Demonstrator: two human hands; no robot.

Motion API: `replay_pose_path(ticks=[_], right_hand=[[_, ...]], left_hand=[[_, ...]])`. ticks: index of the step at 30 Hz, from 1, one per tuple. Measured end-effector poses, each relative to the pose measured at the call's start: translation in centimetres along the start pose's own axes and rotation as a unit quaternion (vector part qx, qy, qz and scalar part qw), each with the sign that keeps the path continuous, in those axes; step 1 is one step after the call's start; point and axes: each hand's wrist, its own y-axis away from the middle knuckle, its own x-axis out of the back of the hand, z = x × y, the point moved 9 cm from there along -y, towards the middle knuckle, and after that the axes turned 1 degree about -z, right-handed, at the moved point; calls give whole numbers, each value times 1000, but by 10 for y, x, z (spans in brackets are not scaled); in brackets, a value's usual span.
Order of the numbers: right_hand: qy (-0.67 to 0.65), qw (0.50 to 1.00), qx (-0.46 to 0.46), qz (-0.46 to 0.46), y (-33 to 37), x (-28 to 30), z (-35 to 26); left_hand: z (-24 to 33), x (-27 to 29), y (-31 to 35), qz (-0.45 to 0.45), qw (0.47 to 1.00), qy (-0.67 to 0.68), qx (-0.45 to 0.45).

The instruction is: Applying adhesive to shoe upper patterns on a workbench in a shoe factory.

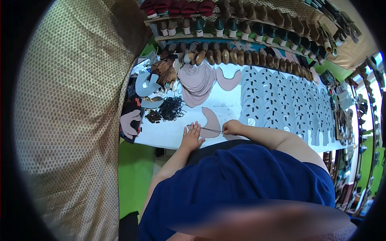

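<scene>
Gold dimpled curtain (72, 108), draped. Tangled black cords (172, 108) in a heap. Left hand (192, 135) flat, fingers extended, by one cord end; can't tell if it grips. Limp pink sheets (197, 82), curved, stacked. Smooth pink crescent (210, 122) on the white table (161, 135), between the hands, thin dark cord (211, 129) taut across it. Right hand (231, 127) pinched narrow, holding the cord. Wooden shelf (209, 37) holds shoes (246, 28). Pale curved pieces (281, 106), overlapping in rows, dark-dotted.
</scene>
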Motion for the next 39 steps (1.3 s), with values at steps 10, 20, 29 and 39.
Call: replay_pose_path(ticks=[10, 20, 29, 39], right_hand=[[-59, 998, -4, -13, -6, 26, 21], [-38, 999, 8, 16, -12, 37, 24], [73, 995, -44, 60, -43, 68, 20], [132, 984, -119, 1, -68, 84, 7]], left_hand=[[9, 9, 3, -37, 998, -21, 45], [24, 0, 1, -53, 997, -22, 48], [22, -4, 0, -31, 997, -30, 70], [24, 1, 0, -20, 995, -6, 95]])
